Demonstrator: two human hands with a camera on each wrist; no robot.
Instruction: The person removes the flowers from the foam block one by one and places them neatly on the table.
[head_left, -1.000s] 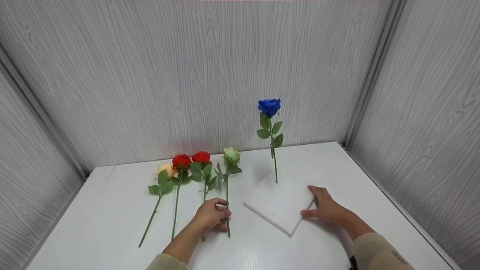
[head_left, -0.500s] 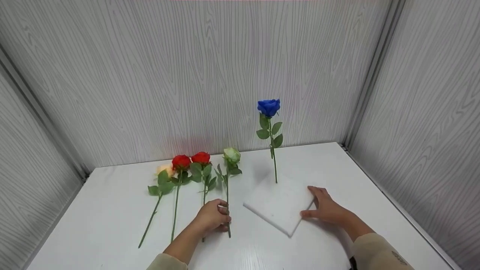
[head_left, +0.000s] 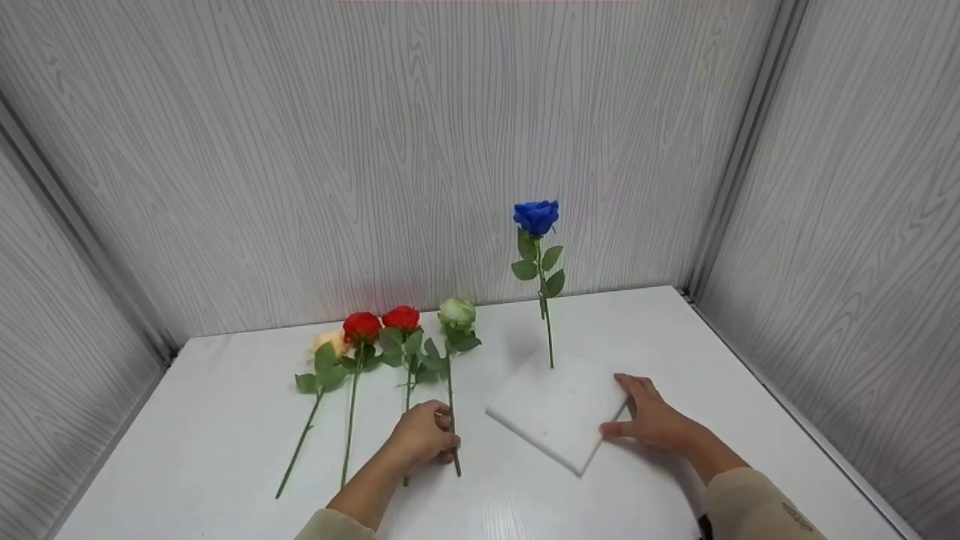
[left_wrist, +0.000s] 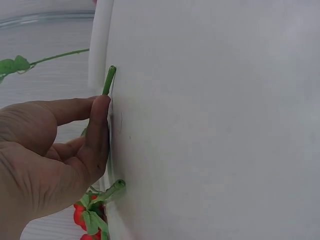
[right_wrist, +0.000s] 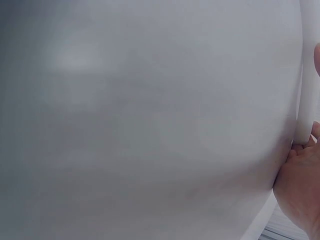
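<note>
My left hand (head_left: pixel 421 435) pinches the lower stem of a pale green rose (head_left: pixel 457 314) between thumb and fingers. In the left wrist view the cut end of that stem (left_wrist: pixel 109 79) pokes out past the fingertips, close over the table. A square white foam board (head_left: pixel 555 416) lies to its right, one corner pointing toward me. My right hand (head_left: pixel 654 416) holds that board at its right corner, thumb on the near edge and fingers on the far one. From the board's back part a blue rose (head_left: pixel 536 217) stands upright on its leafy stem.
Left of the green rose, two red roses (head_left: pixel 362 328) and a peach rose (head_left: pixel 330 343) lie on the white table (head_left: pixel 195 420), stems toward me. Wood-grain panels (head_left: pixel 300 150) enclose the table at the back and both sides.
The green rose's head has swung slightly left, so its stem leans more and its leaves overlap the neighbouring red rose's leaves. My right hand, the board and the blue rose have stayed put.
</note>
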